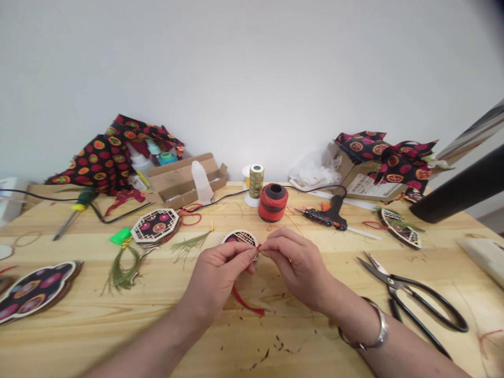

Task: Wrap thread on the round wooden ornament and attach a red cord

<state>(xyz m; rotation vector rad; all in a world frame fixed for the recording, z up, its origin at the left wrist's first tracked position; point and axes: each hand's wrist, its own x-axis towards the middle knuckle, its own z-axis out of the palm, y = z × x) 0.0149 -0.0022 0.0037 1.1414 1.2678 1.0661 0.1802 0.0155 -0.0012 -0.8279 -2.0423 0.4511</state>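
Observation:
My left hand [226,270] and my right hand [296,261] meet over the middle of the table, fingertips almost touching. Both pinch a thin red cord [259,247], of which only a short bit shows between the fingers. A red strand with a flat end [250,307] hangs below my left hand toward the tabletop. Just behind the fingers lies a round wooden lattice pendant [239,237] backed with dark patterned fabric, its lower part hidden by my left hand. Whether the cord is joined to the pendant I cannot tell.
A red thread spool [273,205] and a green-gold thread cone [255,181] stand behind my hands. To the right lie a glue gun [328,214] and black-handled scissors [413,299]. An octagonal pendant [155,227], a green tassel [123,266] and a screwdriver [74,212] lie left.

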